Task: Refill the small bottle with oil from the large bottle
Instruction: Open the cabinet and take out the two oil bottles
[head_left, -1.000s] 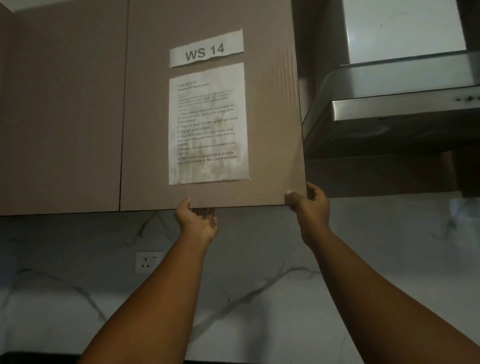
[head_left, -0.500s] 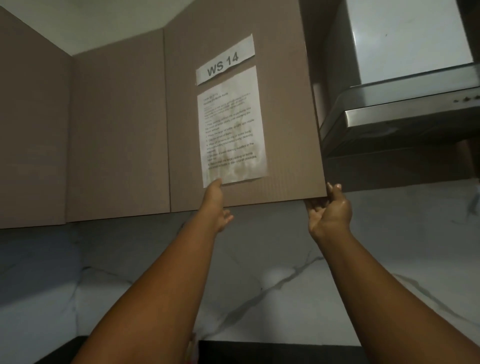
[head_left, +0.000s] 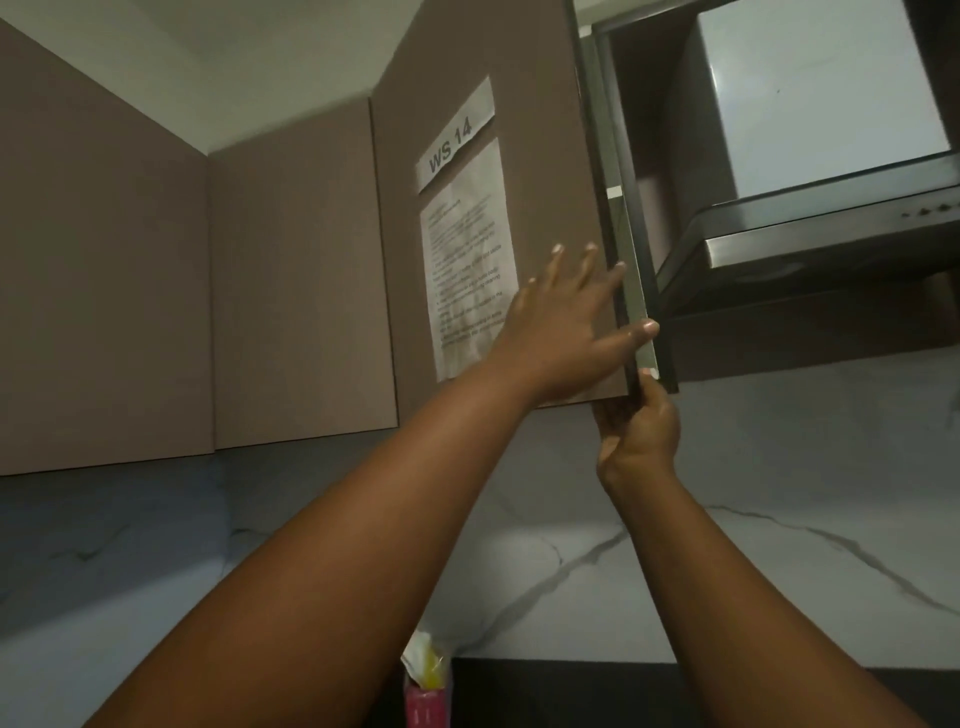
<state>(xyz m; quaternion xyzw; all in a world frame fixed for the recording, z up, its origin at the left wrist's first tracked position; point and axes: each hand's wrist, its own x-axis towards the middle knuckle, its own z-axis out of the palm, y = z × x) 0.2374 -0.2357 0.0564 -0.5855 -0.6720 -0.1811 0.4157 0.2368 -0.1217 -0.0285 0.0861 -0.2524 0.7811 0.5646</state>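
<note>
A: Up at the wall cabinets, the cabinet door stands partly swung out; left hand lies flat on its face, fingers spread; right hand grips its lower corner.

B: And the bottles?

A: Neither is in view; I judge pouring hasn't begun; fetching comes first.

B: Surroundings?

A: Marble-veined backsplash, steel range hood, dim light; a taped instruction sheet.
</note>
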